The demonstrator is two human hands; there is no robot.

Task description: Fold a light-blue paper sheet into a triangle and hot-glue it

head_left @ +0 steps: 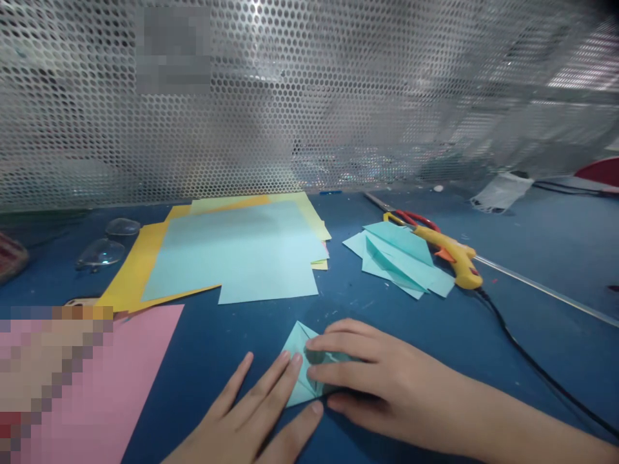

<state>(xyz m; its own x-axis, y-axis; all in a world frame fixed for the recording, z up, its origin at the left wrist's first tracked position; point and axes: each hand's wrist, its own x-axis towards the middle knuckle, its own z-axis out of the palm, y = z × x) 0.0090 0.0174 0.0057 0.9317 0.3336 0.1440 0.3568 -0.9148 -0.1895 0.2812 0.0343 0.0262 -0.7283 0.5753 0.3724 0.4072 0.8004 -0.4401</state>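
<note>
A small folded light-blue paper (297, 335) lies on the blue tabletop, close in front of me. My left hand (256, 412) reaches in from the bottom with its fingers stretched and apart, the fingertips pressing flat on the paper's left side. From the right, my right hand (382, 374) curves over the paper's right part, fingers bent and thumb near the lower edge, gripping it. Those fingers cover much of the paper's right side. Farther right lies a loose pile of folded light-blue papers (401, 254).
Light-blue sheets (242, 251) overlap yellow sheets (133, 264) behind my hands. Pink paper (149, 367) is at left, partly under a pixelated patch. Glasses (104, 251), scissors (380, 202), a yellow glue gun (452, 254) with a black cord, and a perforated metal panel (290, 116) surround them.
</note>
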